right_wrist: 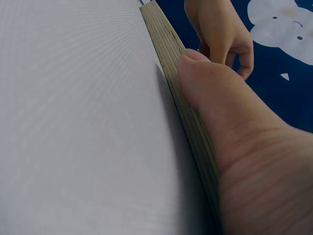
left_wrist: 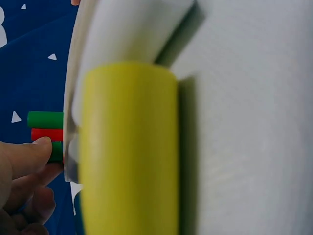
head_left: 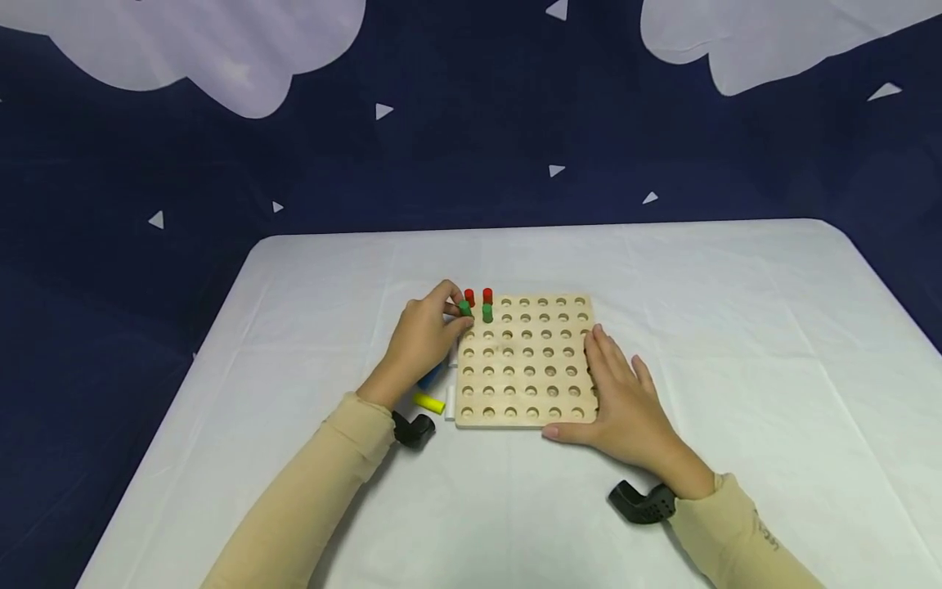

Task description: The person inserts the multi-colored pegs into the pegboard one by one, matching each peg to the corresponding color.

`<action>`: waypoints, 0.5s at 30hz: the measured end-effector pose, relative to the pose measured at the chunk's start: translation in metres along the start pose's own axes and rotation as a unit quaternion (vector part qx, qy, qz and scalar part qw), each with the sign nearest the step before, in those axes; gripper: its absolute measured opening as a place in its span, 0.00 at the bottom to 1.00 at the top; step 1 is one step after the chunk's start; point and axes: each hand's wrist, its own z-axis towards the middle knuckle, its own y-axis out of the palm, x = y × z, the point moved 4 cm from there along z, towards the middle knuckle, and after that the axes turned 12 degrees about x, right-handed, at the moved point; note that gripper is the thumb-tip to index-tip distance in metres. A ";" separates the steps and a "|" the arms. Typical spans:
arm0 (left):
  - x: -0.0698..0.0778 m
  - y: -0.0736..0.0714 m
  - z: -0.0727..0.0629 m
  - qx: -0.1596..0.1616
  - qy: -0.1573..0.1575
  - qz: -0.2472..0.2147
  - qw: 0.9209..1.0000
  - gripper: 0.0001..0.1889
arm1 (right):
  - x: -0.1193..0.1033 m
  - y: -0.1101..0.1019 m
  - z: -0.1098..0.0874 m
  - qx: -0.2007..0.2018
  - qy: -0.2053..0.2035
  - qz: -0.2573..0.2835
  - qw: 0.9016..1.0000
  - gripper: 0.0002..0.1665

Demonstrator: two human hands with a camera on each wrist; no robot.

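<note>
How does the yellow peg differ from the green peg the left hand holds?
The yellow peg lies on its side on the white cloth; the green peg is roughly upright at the far left corner of the board. The left hand pinches the green peg, while no hand holds the yellow peg. Both are cylinders.

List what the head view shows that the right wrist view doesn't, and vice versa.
Only head: the holed top of the board; two red pegs; two green pegs, one pinched by the left hand; a yellow peg, a blue piece and white pieces beside the board; tan sleeves.

Only right wrist: layers in the board's side edge; a smiling face on a backdrop cloud.

Both: part of the board, both hands, with the right hand against the board, white tabletop, navy backdrop.
</note>
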 end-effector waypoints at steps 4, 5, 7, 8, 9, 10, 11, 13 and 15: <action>0.001 0.001 0.001 0.000 0.017 0.013 1.000 0.15 | -0.001 -0.001 0.000 0.000 -0.001 0.000 1.000 0.86; 0.002 0.001 0.002 0.001 0.025 0.019 1.000 0.15 | -0.001 -0.001 0.001 0.000 -0.001 0.000 1.000 0.86; 0.002 0.002 0.002 0.004 0.038 0.028 0.999 0.14 | -0.001 -0.001 0.001 0.000 -0.002 0.000 1.000 0.86; 0.003 0.002 0.003 0.004 0.043 0.029 0.999 0.14 | -0.001 0.000 0.001 0.000 -0.002 0.000 1.000 0.86; 0.003 0.003 0.003 0.005 0.045 0.029 0.999 0.14 | -0.001 0.000 0.001 0.000 -0.001 0.000 1.000 0.86; 0.003 0.004 0.003 0.005 0.047 0.028 0.998 0.13 | -0.001 0.000 0.001 0.000 -0.001 -0.001 1.000 0.86; 0.003 0.004 0.003 0.005 0.047 0.026 0.999 0.12 | 0.000 0.000 0.001 0.000 -0.001 -0.002 1.000 0.86; 0.002 0.006 0.004 0.003 0.043 0.017 0.999 0.11 | 0.000 0.001 0.001 0.000 -0.001 -0.002 1.000 0.86; 0.001 0.007 0.004 0.003 0.037 0.013 0.999 0.10 | 0.000 0.001 0.001 0.000 -0.001 -0.002 1.000 0.86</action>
